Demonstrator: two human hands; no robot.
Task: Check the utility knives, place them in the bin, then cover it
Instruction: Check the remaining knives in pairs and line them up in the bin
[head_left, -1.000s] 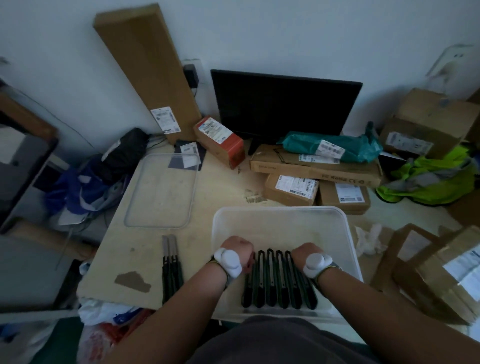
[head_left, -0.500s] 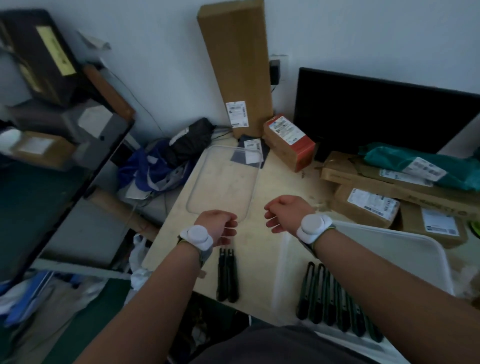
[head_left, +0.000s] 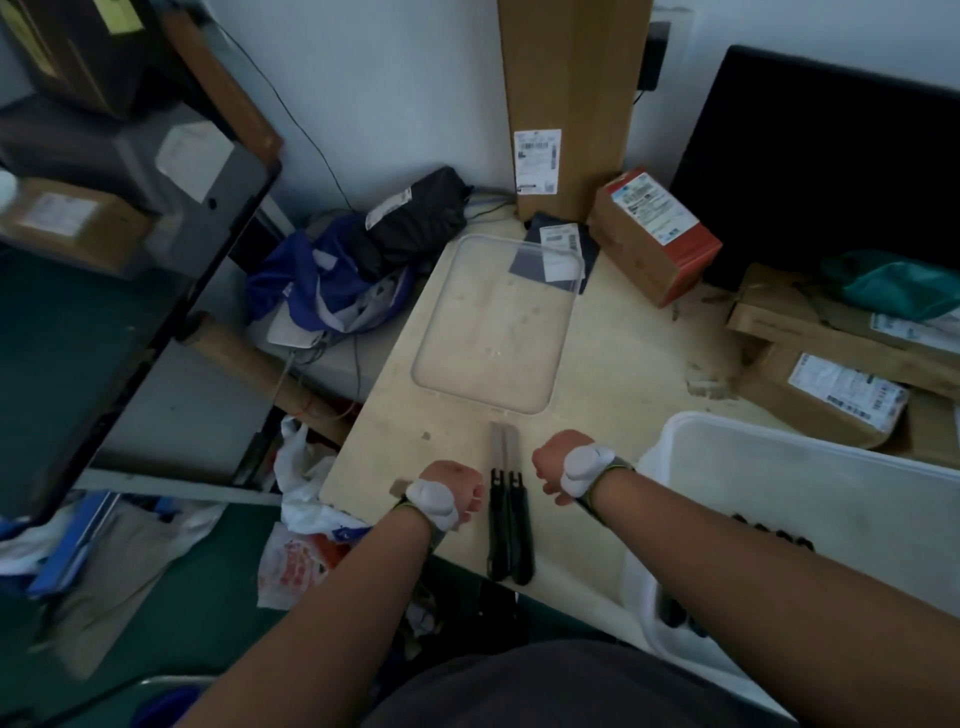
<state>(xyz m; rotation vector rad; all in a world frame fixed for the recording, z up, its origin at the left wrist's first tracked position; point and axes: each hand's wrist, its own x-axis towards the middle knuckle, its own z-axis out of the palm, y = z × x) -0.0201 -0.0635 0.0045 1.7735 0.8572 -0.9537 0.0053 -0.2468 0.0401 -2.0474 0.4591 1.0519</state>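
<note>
Two black utility knives (head_left: 510, 525) lie side by side at the table's near edge, blades out and pointing away from me. My left hand (head_left: 456, 486) hovers just left of them and my right hand (head_left: 558, 465) just right of them. Both hands are loosely curled, fingers down, holding nothing. The translucent white bin (head_left: 727, 467) stands at the right; my right forearm hides most of the several knives inside it (head_left: 769, 532). The clear lid (head_left: 498, 322) lies flat on the table beyond the two knives.
A tall cardboard box (head_left: 569, 98) leans on the wall, with a red-ended carton (head_left: 654, 234) beside it. A black monitor (head_left: 831, 156) and labelled parcels (head_left: 831, 384) fill the right. Bags (head_left: 363, 270) and shelving (head_left: 130, 208) crowd the left, beyond the table edge.
My view has swung left from the bin. Both hands left the knives in the bin, crossed leftward and came down to either side of the two knives on the table.
</note>
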